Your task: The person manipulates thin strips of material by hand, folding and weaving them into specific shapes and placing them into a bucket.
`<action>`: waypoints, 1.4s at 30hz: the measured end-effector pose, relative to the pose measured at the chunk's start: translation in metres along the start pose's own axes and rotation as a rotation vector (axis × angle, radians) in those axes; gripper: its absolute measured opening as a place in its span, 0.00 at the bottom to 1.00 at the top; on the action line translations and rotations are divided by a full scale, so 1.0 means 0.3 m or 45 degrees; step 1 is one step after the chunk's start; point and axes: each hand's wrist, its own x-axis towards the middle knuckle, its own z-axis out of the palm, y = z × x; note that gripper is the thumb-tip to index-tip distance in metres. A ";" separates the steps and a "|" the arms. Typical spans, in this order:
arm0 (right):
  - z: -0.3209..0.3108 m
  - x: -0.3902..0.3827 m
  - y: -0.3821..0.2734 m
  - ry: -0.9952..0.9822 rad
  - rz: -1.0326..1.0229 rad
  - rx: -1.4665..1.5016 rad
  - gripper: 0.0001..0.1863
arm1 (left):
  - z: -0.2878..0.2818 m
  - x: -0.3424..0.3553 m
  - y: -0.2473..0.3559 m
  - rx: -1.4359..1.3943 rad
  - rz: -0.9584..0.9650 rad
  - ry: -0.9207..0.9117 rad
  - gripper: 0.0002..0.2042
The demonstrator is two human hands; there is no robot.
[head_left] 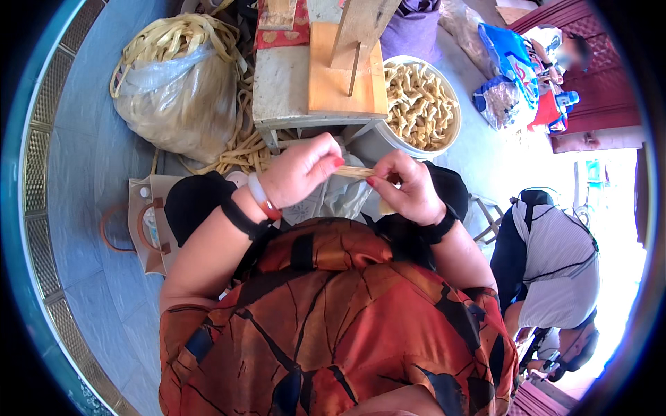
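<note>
A short length of pale yellow, flat strip is stretched between my two hands, above my lap. Its left end is pinched by the thumb and fingers of my left hand. My right hand is closed on the other end, thumb against the curled fingers. What the strip is made of, I cannot tell. Just beyond my right hand stands a white bucket full of knotted, pale yellow pieces. More long strips trail on the floor past my left hand.
A large plastic bag of coiled strips stands at the far left. Ahead, a small table bears a wooden board with an upright post and metal rod. A handbag sits left; a person bends over at right.
</note>
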 end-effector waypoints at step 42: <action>-0.029 0.063 0.090 0.080 0.343 1.310 0.16 | 0.067 0.023 -0.048 -0.434 -0.271 0.225 0.10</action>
